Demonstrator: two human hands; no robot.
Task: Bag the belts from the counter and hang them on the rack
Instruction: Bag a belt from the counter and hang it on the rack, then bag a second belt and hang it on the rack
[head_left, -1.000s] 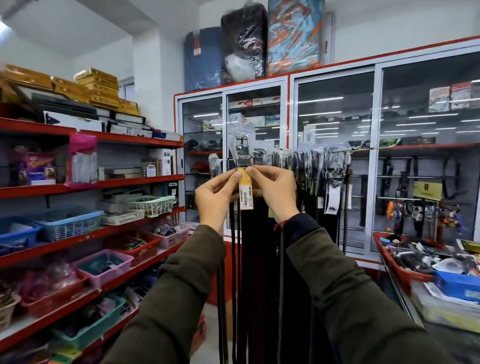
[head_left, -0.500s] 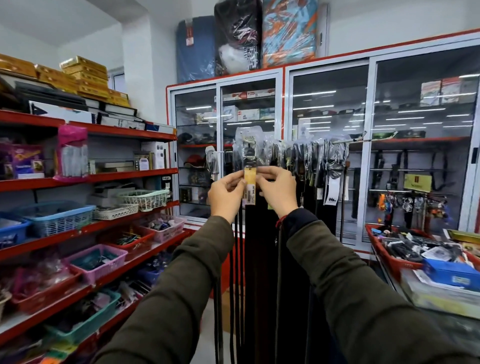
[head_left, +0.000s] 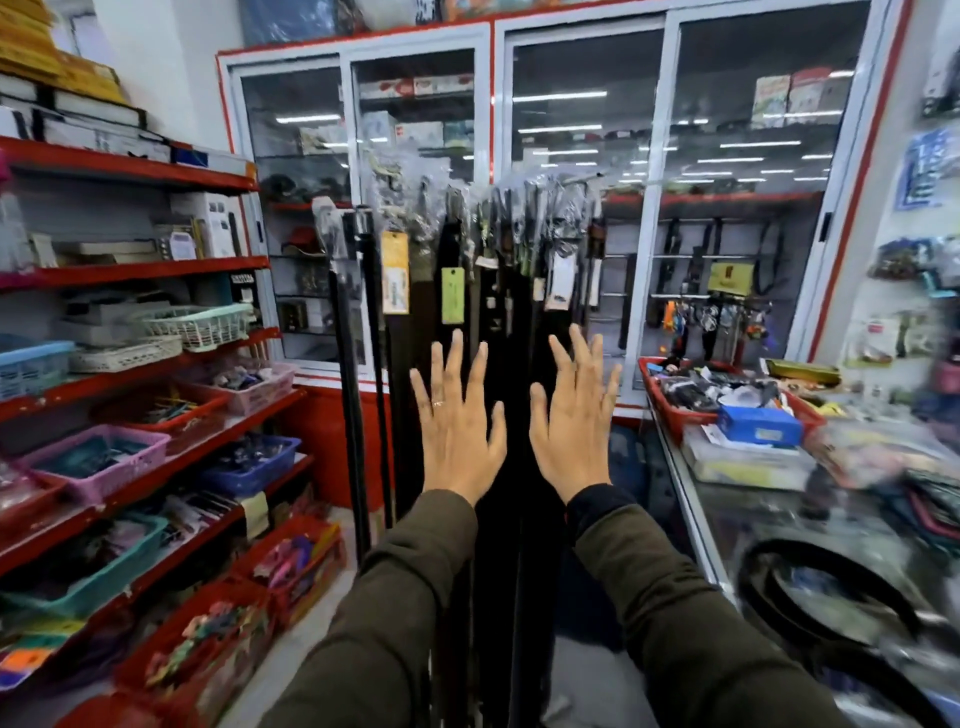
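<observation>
Several black belts (head_left: 452, 291) in clear plastic bags hang in a row from the rack (head_left: 582, 182) in front of the glass cabinet. One carries a yellow tag (head_left: 395, 273), another a green tag (head_left: 452, 295). My left hand (head_left: 457, 426) and my right hand (head_left: 571, 421) are both raised in front of the hanging belts, fingers spread, palms away from me, holding nothing. A coiled black belt (head_left: 826, 597) lies on the glass counter (head_left: 737, 525) at the lower right.
Red shelves (head_left: 156, 270) with plastic baskets line the left side. A red tray (head_left: 675, 410) of small goods and a blue box (head_left: 758, 423) sit on the counter. A narrow floor aisle runs between shelves and counter. The right edge is blurred.
Both hands have let go of the yellow-tagged belt and dropped lower, fingers spread. The belt now hangs on the rack. The view has tilted down and right.
</observation>
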